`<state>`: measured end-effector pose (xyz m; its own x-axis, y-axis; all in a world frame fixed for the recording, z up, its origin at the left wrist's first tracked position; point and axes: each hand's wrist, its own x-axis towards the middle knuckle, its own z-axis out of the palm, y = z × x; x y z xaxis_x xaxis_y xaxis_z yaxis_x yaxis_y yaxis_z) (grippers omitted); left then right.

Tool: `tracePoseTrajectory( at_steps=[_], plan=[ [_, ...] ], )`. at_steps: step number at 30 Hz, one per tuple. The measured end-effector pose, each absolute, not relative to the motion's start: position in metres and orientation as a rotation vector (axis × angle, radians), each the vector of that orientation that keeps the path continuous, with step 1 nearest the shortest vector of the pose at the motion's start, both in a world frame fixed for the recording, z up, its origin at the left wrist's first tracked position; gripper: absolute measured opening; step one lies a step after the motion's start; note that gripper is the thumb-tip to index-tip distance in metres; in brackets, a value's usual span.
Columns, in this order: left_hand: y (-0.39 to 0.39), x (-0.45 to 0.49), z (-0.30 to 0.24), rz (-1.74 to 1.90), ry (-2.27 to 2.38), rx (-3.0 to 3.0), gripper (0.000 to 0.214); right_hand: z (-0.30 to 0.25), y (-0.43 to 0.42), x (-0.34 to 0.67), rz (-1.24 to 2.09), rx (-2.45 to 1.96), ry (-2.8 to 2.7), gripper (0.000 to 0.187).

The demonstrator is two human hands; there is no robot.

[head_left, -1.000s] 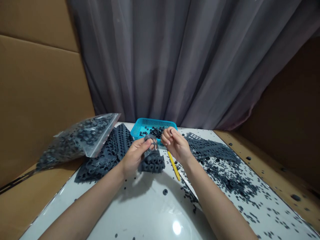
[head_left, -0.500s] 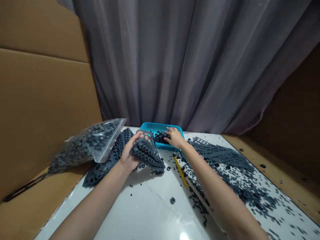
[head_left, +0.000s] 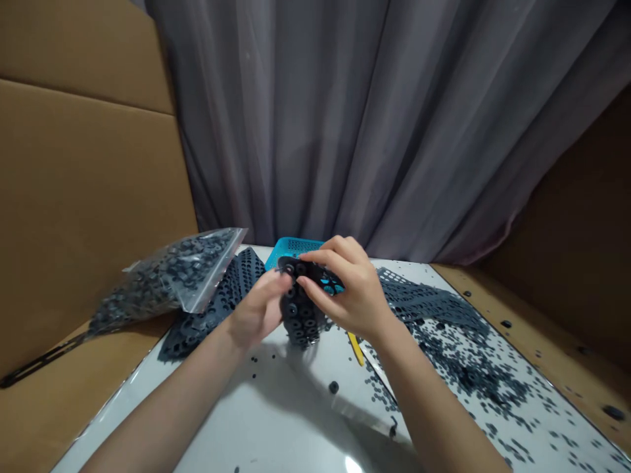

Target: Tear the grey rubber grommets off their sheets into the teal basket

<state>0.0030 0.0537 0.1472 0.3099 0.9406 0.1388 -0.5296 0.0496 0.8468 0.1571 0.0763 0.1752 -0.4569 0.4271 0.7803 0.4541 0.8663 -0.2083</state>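
Grips of left hand [head_left: 259, 307] and right hand [head_left: 353, 289] are clasping a dark studded sheet [head_left: 299, 316] above the table [head_left: 276, 420].

Dark perforated sheet [head_left: 298, 310] partly hidden

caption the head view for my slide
Right hand grips a dark sheet, left hand close against it, blue basket behind.

Left forearm [head_left: 172, 387] and right forearm [head_left: 438, 401] angle inward, left hand [head_left: 259, 309] with motion-blurred thumb [head_left: 282, 281] pointing at right hand [head_left: 355, 289] just beside it, whose wrist is bent, knuckles up, index finger [head_left: 323, 257] and thumb extended leftward, pinching.
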Motion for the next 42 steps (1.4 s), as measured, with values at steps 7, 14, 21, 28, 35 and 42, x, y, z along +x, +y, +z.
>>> tracePoseTrajectory(
  at_steps=[7,14,21,28,35,42],
  plan=[
    [0.041,-0.004,0.162,1.131,0.903,1.454,0.016,0.184,0.052,0.170,-0.099,-0.697,-2.097,0.014],
    [0.044,-0.002,0.159,0.972,0.968,1.560,0.019,0.167,0.062,0.180,0.147,-0.766,-2.283,0.026],
    [0.061,-0.007,0.147,0.923,0.935,1.499,0.021,0.154,0.078,0.179,0.159,-0.739,-2.188,0.014],
    [0.063,0.000,0.143,1.106,1.048,1.590,0.021,0.153,0.076,0.178,0.004,-0.843,-2.225,0.020],
    [0.055,-0.004,0.145,1.015,1.049,1.784,0.022,0.155,0.072,0.180,0.283,-0.775,-2.438,0.026],
    [0.060,0.004,0.138,1.007,0.834,1.388,0.021,0.137,0.078,0.168,1.209,-0.546,-2.040,0.037]
  ],
)
